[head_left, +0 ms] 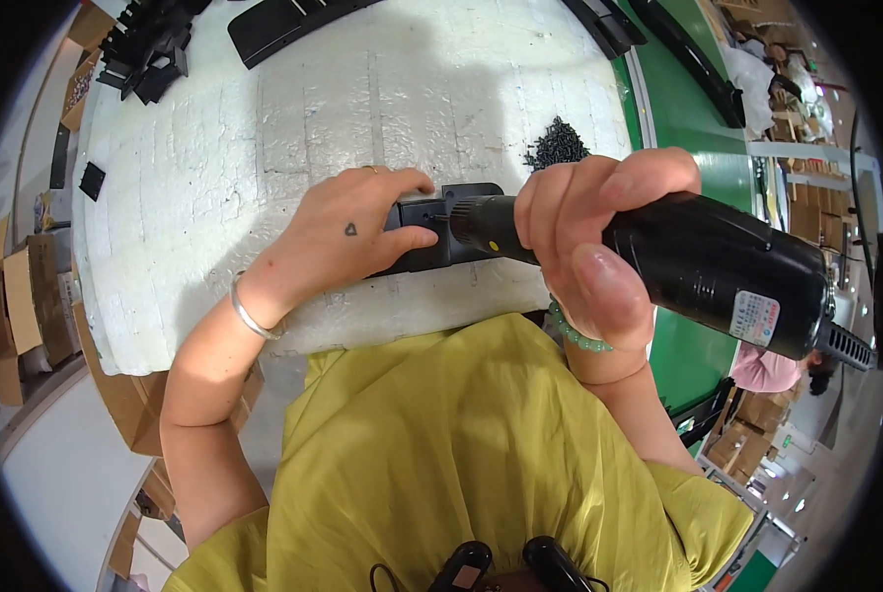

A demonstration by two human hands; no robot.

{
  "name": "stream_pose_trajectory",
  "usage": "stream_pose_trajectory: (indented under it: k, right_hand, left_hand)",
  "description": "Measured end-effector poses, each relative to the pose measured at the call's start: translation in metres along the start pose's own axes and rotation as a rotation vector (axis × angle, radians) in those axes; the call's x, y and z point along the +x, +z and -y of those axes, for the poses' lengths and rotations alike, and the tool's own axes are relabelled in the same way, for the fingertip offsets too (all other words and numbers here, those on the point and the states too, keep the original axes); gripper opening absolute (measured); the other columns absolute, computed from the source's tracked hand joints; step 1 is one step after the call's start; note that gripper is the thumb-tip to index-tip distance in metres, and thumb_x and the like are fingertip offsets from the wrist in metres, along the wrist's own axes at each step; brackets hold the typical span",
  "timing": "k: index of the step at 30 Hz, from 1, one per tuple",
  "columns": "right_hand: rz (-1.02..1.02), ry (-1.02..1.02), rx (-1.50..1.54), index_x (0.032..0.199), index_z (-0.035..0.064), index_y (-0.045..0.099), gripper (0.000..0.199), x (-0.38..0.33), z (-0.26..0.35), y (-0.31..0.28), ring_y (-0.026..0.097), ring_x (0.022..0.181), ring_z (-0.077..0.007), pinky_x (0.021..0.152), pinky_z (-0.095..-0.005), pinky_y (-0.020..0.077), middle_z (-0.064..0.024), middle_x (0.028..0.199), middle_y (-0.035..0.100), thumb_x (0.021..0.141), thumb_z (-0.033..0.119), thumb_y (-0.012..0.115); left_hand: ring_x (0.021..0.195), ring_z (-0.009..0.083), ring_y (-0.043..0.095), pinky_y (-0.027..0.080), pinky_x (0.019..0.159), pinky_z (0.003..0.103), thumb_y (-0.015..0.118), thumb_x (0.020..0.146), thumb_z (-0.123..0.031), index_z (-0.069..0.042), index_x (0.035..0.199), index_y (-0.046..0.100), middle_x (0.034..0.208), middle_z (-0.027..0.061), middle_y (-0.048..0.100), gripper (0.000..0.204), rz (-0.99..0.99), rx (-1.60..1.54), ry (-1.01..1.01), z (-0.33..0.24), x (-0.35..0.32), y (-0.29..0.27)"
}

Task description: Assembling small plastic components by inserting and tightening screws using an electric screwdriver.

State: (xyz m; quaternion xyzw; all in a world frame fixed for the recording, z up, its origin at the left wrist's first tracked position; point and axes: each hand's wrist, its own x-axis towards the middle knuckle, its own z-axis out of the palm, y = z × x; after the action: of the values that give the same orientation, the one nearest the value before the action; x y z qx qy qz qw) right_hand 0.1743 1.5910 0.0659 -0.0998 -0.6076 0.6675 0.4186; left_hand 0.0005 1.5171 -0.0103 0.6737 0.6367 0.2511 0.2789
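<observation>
Black cylindrical tool (728,259), ribbed collar (474,223)

Your screwdriver (728,264) is black, with a yellow dot (493,247) and a white label (756,318) marked in red. The piece (429,259) under your left hand (335,219) is black, as are the screws (558,145). That hand carries a dark heart outline (350,229) and a gold ring (370,170); your bangle (248,310) is silver, your beads (579,336) green. Your shirt (446,424) is plain yellow-green, the table (441,59) white with faint grey lines, the boxes (27,296) brown.
</observation>
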Motion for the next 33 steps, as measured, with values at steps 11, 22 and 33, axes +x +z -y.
stream_pose_trajectory:
  k: [11,22,33]
  right_hand:
    - [0.123,0.058,-0.182,0.091,0.0115,0.040,0.028,0.008,-0.005,0.016,0.041,0.049,-0.0112,0.053,-0.0276,0.0378,0.0007,0.060,0.044,0.076,0.008,0.064]
    - [0.228,0.098,-0.271,0.092,0.0075,0.042,0.027,0.009,0.002,0.020,0.047,0.055,-0.0101,0.057,-0.0251,0.0410,-0.0026,0.067,0.051,0.077,0.001,0.064]
    - [0.197,0.047,-0.284,0.090,0.0132,0.036,0.034,0.008,-0.008,0.028,0.041,0.048,-0.0131,0.051,-0.0291,0.0375,-0.0004,0.059,0.045,0.078,0.010,0.068]
  left_hand:
    - [0.093,0.0279,0.058,0.045,0.081,0.037,0.068,0.077,-0.029,-0.012,0.104,0.060,0.092,0.0098,0.063,0.033,0.052,-0.136,-0.119,0.001,0.001,0.007]
    - [0.092,0.0271,0.059,0.046,0.080,0.037,0.068,0.075,-0.030,-0.011,0.101,0.062,0.091,0.0096,0.064,0.033,0.057,-0.138,-0.154,0.002,0.002,0.009]
    - [0.090,0.0285,0.059,0.046,0.077,0.040,0.070,0.073,-0.027,-0.009,0.097,0.062,0.089,0.0096,0.064,0.031,-0.060,-0.204,-0.029,0.009,-0.003,0.016]
